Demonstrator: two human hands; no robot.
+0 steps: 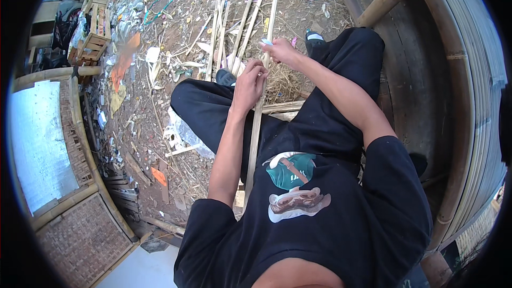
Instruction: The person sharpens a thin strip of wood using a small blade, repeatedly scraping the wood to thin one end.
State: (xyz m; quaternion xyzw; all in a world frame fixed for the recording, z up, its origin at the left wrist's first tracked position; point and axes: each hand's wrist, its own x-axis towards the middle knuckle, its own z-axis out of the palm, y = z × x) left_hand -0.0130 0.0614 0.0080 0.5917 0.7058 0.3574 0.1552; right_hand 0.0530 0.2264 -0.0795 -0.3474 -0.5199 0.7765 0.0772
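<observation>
A long, narrow bamboo strip (256,136) runs from beside my lap, up between my legs, to the ground ahead. My left hand (249,86) is closed at the strip's left edge, fingers curled and thumb pressed in. A little farther up, my right hand (284,53) grips a small pale-blue object (266,42) right against the strip. What kind of object it is, I cannot make out; part of it is hidden in the fingers. Several more split bamboo strips (214,37) lie on the ground beyond my left foot.
Litter and straw cover the dirt ground (176,21). A wooden crate (97,32) stands at the far left, above a woven bamboo panel (88,229). On the right are dark planks (408,74) and a curved bamboo rail (458,101). Clear plastic (186,133) lies by my left knee.
</observation>
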